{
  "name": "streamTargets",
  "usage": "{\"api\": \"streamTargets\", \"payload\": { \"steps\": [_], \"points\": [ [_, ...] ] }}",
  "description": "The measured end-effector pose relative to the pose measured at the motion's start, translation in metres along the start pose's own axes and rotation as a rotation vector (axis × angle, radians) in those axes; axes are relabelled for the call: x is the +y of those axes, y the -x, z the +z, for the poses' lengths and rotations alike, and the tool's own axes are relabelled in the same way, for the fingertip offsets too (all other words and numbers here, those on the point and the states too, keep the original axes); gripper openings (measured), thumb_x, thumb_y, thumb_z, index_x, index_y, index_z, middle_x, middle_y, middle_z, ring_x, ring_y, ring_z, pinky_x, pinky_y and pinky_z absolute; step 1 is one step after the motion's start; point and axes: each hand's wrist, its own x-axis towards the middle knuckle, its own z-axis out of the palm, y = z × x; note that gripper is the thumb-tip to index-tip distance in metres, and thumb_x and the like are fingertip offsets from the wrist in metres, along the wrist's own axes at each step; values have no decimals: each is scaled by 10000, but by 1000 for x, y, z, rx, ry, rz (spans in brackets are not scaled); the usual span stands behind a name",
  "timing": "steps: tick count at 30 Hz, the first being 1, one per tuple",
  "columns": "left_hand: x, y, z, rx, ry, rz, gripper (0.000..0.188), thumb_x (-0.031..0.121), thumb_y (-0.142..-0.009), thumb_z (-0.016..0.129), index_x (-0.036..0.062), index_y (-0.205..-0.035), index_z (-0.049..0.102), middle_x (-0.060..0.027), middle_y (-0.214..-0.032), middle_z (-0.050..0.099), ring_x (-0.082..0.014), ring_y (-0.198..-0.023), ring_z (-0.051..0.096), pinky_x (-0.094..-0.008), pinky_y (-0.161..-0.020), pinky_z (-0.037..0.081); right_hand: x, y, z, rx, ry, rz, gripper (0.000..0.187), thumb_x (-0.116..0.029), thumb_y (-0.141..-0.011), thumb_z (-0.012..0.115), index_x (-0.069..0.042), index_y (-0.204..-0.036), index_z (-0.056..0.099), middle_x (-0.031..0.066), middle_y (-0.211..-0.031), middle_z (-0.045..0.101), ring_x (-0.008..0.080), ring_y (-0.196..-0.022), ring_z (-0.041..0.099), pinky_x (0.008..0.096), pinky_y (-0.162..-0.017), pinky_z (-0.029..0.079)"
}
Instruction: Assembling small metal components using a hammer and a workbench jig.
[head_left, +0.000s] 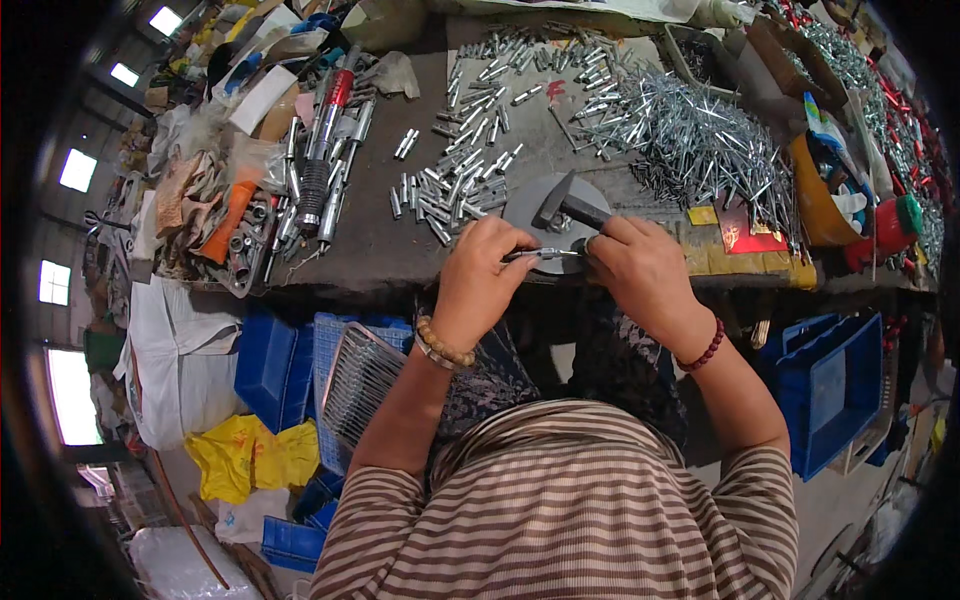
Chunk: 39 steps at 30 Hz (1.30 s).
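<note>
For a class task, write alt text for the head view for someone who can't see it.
Over a round grey plate, a person's left hand pinches a slim metal part, the right hand at its other end and a hammer just beyond. Farther back, the bench holds short metal cylinders and heaped thin rods.

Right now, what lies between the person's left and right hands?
In the head view, a slim, shiny metal piece, with a round grey disc beneath it.

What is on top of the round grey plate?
A hammer and a small metal piece show over the plate. The right hand covers the hammer's far end and part of the plate; what lies there cannot be seen.
</note>
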Motion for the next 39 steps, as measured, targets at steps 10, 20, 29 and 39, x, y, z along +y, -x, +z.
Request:
{"api": "streamTargets", "payload": {
  "steps": [10, 20, 29, 39],
  "points": [
    [-6, 2, 5, 6, 63, -20, 125, 52, -830, 779, 7, -943, 749, -84, -913, 636, -241, -862, 625, -337, -747, 487, 1, -4, 1, -6, -37, -49, 133, -55, -737, 689, -93, -863, 671, 67, -856, 577, 289, -863, 630, 425, -734, 498],
    [-8, 7, 10, 55, 104, -25, 88, 93, -846, 769, 52, -923, 753, -72, -915, 641, -272, -873, 644, -378, -760, 507, 7, -5, 2, 108, -82, 34, 74, -79, -776, 711, -100, -840, 678, 82, -853, 569, 312, -862, 620, 450, -720, 495],
    [-9, 10, 12, 72, 98, -24, 86, 93, -848, 773, 52, -918, 745, -75, -934, 638, -280, -871, 646, -384, -755, 509, 67, -15, -8, 95, 198, 370, 164, -109, -787, 773, -52, -870, 643, 118, -900, 614, 348, -906, 656, 459, -768, 545],
    [-8, 10, 11, 105, 69, 15, 100, 64, -844, 764, 28, -931, 732, -85, -921, 631, -272, -884, 640, -362, -780, 508, 50, -27, -15, 45, 87, 293, 157, -130, -826, 739, -29, -906, 649, 142, -907, 623, 365, -867, 655, 467, -753, 537]
  ]
}}
